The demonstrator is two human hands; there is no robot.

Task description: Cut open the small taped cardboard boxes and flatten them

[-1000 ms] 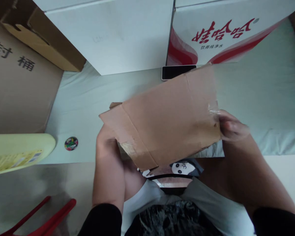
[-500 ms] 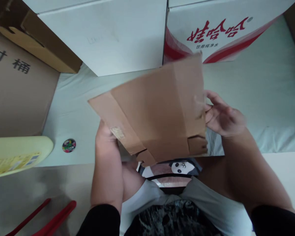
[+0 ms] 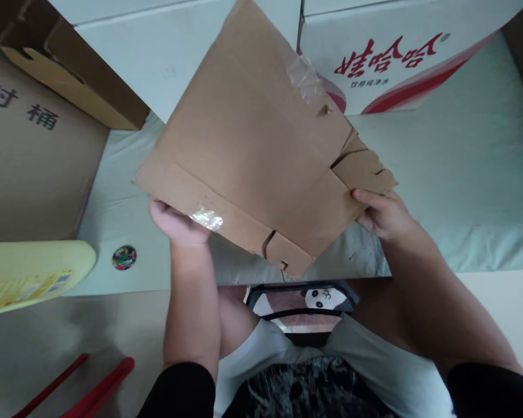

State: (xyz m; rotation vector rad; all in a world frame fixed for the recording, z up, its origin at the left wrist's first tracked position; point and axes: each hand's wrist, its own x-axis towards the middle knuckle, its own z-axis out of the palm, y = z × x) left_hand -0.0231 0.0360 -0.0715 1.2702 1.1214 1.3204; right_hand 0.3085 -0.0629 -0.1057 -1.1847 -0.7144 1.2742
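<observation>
A flattened brown cardboard box point(image 3: 248, 128) is held up tilted in front of me, its far corner overlapping the white boxes behind. Shiny clear tape clings to its near left edge and its upper right edge, and slotted flaps show at the near and right corners. My left hand point(image 3: 178, 223) grips the left edge from below, with most of its fingers hidden under the cardboard. On the other side, my right hand point(image 3: 386, 215) pinches the right flap, thumb on top.
White boxes point(image 3: 375, 69), one with red lettering, line the back of the pale green cloth point(image 3: 436, 191). Brown cartons point(image 3: 35, 157) stand at the left, near a yellow-green bottle point(image 3: 35, 273) and a small colourful disc point(image 3: 124, 257). Something red point(image 3: 100, 386) is at lower left.
The flattened box has turned and risen, its far corner now over the white boxes. My right hand, off the edge or barely touching half a second ago, now grips the right flap.
</observation>
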